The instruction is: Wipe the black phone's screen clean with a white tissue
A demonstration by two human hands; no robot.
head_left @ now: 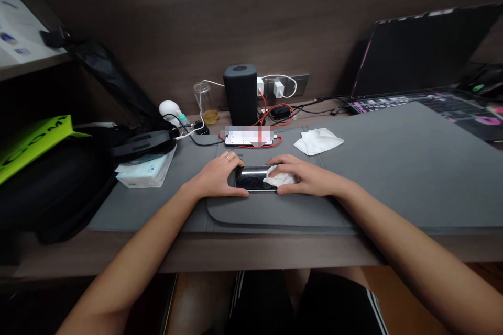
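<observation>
A dark, glossy smartphone (251, 178) lies flat, long side toward me, on a grey desk mat (267, 210). My left hand (220, 177) grips its left end, thumb along the near edge and fingers at the far edge. Over the right end, my right hand (301, 177) presses a crumpled white tissue (281, 180) against the screen, with thumb and fingers at the phone's edges. A second white tissue (319, 141) lies beyond my right hand. Behind the phone is another, lit phone (239, 138) with a red cable plugged in, partly blurred out.
A black speaker (240, 95) and a glass (207, 103) with amber liquid stand at the back by wall chargers (279, 89) and cables. A tissue pack (147, 170) and black bag (35, 188) are left; an opened laptop (424, 52) is at right.
</observation>
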